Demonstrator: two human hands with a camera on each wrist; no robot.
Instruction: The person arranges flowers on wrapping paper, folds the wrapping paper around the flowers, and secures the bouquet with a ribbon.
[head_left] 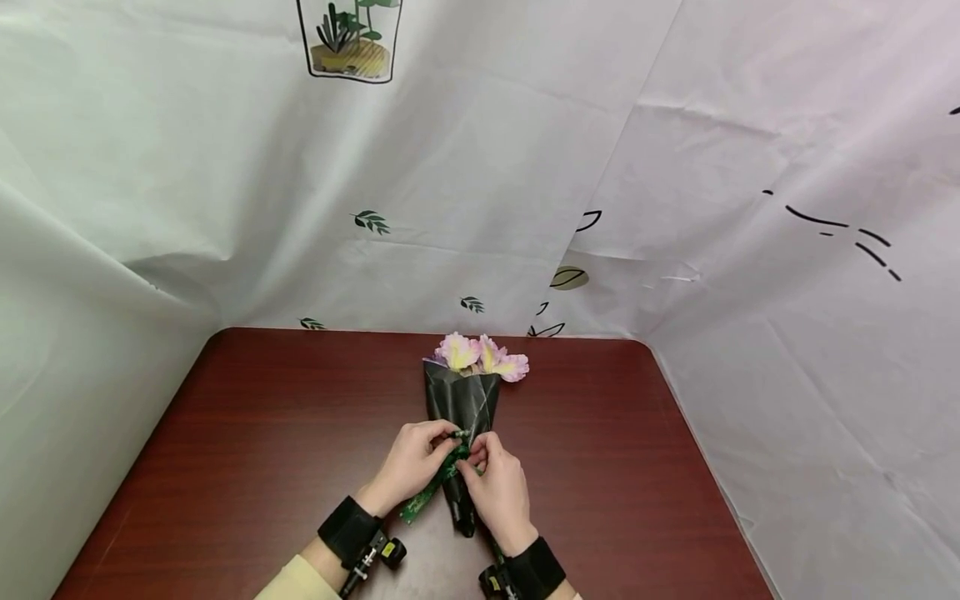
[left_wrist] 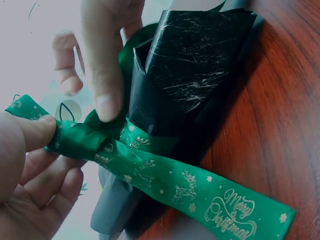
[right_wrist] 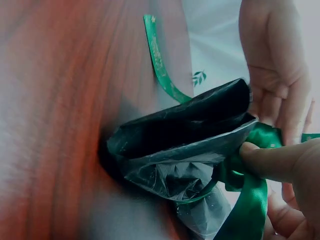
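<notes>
A bouquet wrapped in black paper [head_left: 459, 393] lies on the table with its pink and yellow flowers [head_left: 491, 357] pointing away. Around its narrow middle runs a green Christmas ribbon [left_wrist: 165, 175] with pale printed lettering and reindeer. My left hand [head_left: 411, 463] pinches one part of the ribbon between thumb and fingers at the left side of the wrap. Close on the right, my right hand [head_left: 501, 490] pinches the ribbon by the knot, thumb [right_wrist: 262, 157] on the green band. One ribbon tail [head_left: 422, 502] slants toward the lower left. Fingers partly hide the knot.
The brown wooden table [head_left: 300, 400] extends to both sides of the bouquet. Behind it and along both sides hangs a white curtain [head_left: 480, 167] with printed leaves. Each wrist wears a black strap [head_left: 349, 532] with a small camera.
</notes>
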